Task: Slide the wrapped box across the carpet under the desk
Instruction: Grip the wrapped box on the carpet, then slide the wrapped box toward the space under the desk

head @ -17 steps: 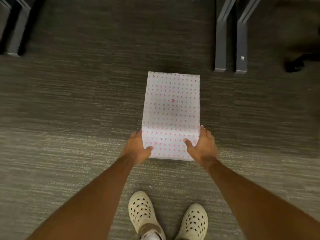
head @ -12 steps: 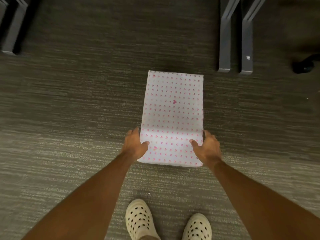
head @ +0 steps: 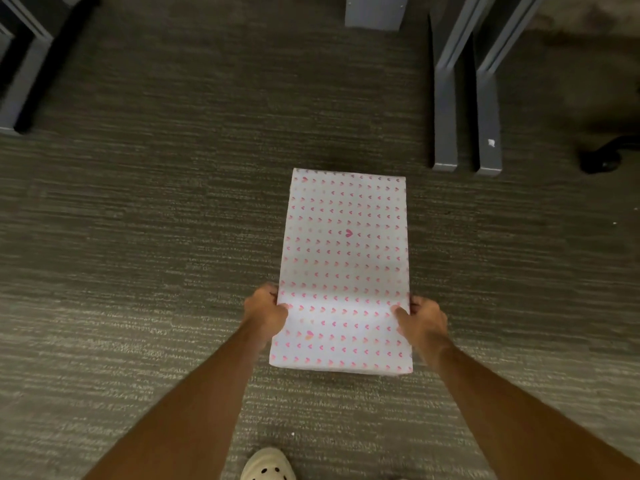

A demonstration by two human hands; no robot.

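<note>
A long box wrapped in white paper with small pink hearts (head: pixel 346 251) lies flat on the grey striped carpet (head: pixel 156 237), its long side pointing away from me. My left hand (head: pixel 265 311) grips its left edge near the near end, thumb on top. My right hand (head: pixel 422 318) grips the right edge at the same height, thumb on the paper. The fingers of both hands are hidden down the box's sides.
Two grey metal desk legs (head: pixel 445 109) (head: pixel 488 112) run along the floor at the far right of the box. Another grey leg (head: pixel 20 88) stands at the far left, a grey block (head: pixel 375 10) at the top. A black chair caster (head: pixel 602 157) sits right. My pale shoe (head: pixel 268 465) shows below.
My hands slid forward along the box's sides, from its near corners to partway up. The view moved closer, and my shoes dropped toward the bottom edge.
</note>
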